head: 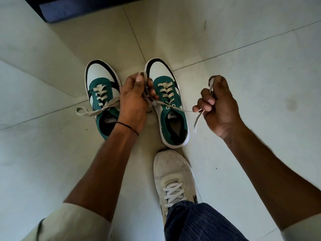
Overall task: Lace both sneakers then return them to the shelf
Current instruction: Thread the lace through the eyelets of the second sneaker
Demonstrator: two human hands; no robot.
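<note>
Two green, white and black sneakers stand side by side on the tiled floor, toes pointing away from me. The left sneaker (102,94) is laced, its cream lace tied in a bow with a loop lying out to the left. The right sneaker (166,101) is laced through its eyelets, and the two ends of its cream lace (182,110) are pulled apart. My left hand (135,100) grips one end between the two shoes. My right hand (217,105) holds the other end taut to the right of the shoe.
My own foot in a white sneaker (173,178) stands just behind the right sneaker, under a dark blue trouser leg. A dark piece of furniture (78,9) sits at the top left. Pale floor tiles (243,49) surround the shoes.
</note>
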